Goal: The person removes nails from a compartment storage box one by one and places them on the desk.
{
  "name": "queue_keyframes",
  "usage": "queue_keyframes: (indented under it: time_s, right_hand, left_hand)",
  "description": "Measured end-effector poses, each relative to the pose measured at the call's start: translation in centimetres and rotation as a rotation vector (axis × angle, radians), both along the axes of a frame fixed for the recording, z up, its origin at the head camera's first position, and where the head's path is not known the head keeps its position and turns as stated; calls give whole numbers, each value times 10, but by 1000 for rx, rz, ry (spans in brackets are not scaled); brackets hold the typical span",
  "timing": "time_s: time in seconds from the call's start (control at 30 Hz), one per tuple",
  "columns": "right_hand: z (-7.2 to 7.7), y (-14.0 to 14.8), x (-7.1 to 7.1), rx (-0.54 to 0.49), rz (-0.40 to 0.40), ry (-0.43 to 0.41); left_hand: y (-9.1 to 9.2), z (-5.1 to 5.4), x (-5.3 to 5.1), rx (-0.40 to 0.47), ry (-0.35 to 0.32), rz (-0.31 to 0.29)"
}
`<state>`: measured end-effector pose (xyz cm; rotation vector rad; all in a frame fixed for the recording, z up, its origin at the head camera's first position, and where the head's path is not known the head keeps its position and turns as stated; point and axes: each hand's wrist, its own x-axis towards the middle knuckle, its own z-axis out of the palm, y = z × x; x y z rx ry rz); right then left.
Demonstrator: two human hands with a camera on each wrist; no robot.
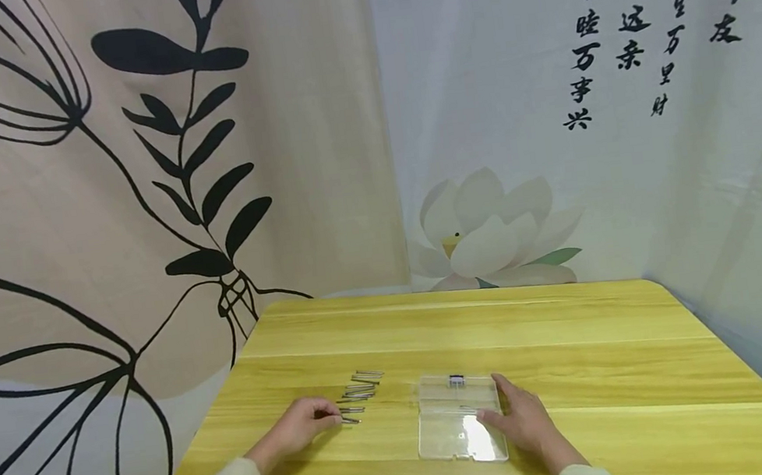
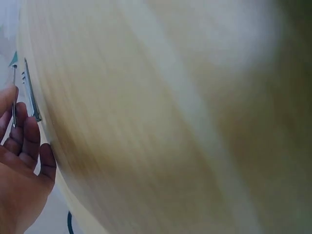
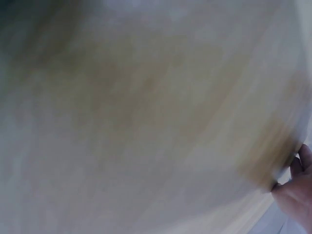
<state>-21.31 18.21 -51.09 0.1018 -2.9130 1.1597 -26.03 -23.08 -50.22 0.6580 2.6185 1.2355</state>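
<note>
In the head view my left hand [image 1: 303, 424] is left of centre over the table, pinching a thin metal nail [image 1: 350, 420] between thumb and fingers. The left wrist view shows the held nail [image 2: 14, 100] upright at the fingertips, and another nail [image 2: 31, 92] just beyond. A loose column of several nails [image 1: 363, 385] lies on the table beyond this hand. To the right is an open clear plastic box [image 1: 438, 431] with its lid laid back. My right hand [image 1: 525, 417] grips its right edge, thumb over the box; in the right wrist view the hand is mostly out of frame.
The wood-grain table [image 1: 576, 341] carries all of this. A small dark label [image 1: 457, 380] is on the far part of the box. Printed curtains [image 1: 322, 158] hang behind the table's far edge.
</note>
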Motion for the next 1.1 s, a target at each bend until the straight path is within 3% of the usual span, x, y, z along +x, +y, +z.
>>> queue_keyframes:
  time_s: [0.47,0.73,1.1]
  right_hand:
    - [-1,1,0,-5,1,-3]
    - [0,1,0,-4,1,1]
    - [1,0,1,-1,-2,-5]
  left_hand:
    - [3,-4,-1,-35,69,-19]
    - [3,-5,-3,-29,46,0]
    - [3,2,-3,-73,68,12]
